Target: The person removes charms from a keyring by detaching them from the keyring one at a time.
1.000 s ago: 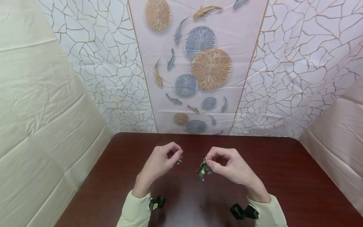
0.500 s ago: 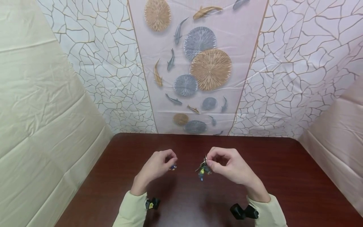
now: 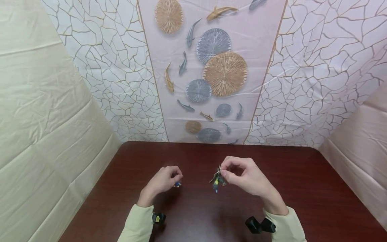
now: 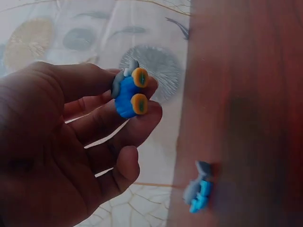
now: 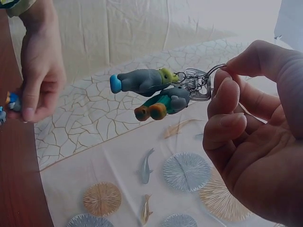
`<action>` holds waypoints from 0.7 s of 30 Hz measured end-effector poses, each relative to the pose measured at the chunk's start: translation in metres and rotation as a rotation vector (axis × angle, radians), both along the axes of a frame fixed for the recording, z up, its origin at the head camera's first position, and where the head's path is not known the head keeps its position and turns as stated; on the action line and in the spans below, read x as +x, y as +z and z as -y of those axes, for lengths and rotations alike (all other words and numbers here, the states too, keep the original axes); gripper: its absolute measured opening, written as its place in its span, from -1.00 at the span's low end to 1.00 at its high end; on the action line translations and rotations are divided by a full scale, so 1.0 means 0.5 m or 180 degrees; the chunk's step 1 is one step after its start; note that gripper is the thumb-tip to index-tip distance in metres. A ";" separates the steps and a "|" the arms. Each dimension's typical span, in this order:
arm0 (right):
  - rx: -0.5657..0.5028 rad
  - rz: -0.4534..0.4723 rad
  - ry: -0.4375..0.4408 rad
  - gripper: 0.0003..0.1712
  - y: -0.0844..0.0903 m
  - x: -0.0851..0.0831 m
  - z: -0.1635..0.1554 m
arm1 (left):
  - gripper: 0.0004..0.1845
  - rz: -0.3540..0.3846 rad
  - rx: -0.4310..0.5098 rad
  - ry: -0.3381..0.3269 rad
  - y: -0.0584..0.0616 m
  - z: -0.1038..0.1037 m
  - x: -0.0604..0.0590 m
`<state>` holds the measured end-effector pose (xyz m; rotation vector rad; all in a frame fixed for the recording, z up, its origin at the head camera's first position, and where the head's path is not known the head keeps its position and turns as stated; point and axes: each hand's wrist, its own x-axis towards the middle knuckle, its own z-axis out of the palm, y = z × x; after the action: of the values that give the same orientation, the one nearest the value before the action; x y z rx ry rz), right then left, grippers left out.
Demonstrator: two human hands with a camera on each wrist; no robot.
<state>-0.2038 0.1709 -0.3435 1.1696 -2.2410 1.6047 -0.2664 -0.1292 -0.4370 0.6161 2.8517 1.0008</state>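
From where I'm driving this, both hands have something in a fingertip pinch over the dark table (image 3: pixel 193 208). The right hand (image 3: pixel 249 176) is nipping a metal ring (image 5: pixel 216 68), with a clear tag (image 5: pixel 203 94) and two little figures below it: a grey figure with a yellow head and blue feet (image 5: pixel 142 81) and a greenish figure with orange feet (image 5: pixel 163 105), just beside each other. The left hand (image 3: pixel 160 183) sits lower and off to the side, well apart from the right, pinching a small blue figure with orange feet (image 4: pixel 126 97). There's also a grey and bright-blue figure (image 4: pixel 198 190) in the left wrist view, but I can't tell if it's dangling or lying on the table. My guess is these are moulded rubber or plastic: super light, a bit of give, not easily broken. The ring should be stiff but thin and slick, so I'd keep it right at the fingertips. The chains (image 5: pixel 190 80) look floppy, so expect swinging. For the loose-hanging pair I'd grab the torso, since the feet and chain links look like worse handles.
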 end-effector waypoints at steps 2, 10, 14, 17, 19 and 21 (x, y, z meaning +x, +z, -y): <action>-0.0014 -0.0006 0.0023 -0.78 -0.001 -0.001 0.000 | -0.88 0.0038 -0.0032 0.0012 -0.009 0.004 -0.003; -0.0043 -0.0065 0.0088 -0.77 -0.001 -0.003 -0.002 | -0.91 -0.0005 -0.0190 0.0039 -0.033 0.010 -0.010; -0.0041 -0.0059 0.0072 -0.77 0.000 -0.003 -0.004 | -0.90 0.0132 -0.0223 0.0069 -0.040 0.011 -0.015; -0.0037 -0.0070 0.0058 -0.77 0.001 -0.002 -0.006 | -0.89 0.0183 -0.0239 0.0081 -0.047 0.012 -0.018; -0.0042 -0.0066 0.0065 -0.77 0.002 -0.002 -0.006 | -0.89 0.0185 -0.0259 0.0101 -0.051 0.014 -0.020; -0.0049 -0.0057 0.0087 -0.78 0.002 -0.002 -0.006 | -0.90 0.0181 -0.0270 0.0126 -0.056 0.016 -0.020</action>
<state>-0.2050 0.1741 -0.3425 1.2111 -2.2071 1.6120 -0.2767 -0.1370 -0.4648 0.5175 2.8498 0.8824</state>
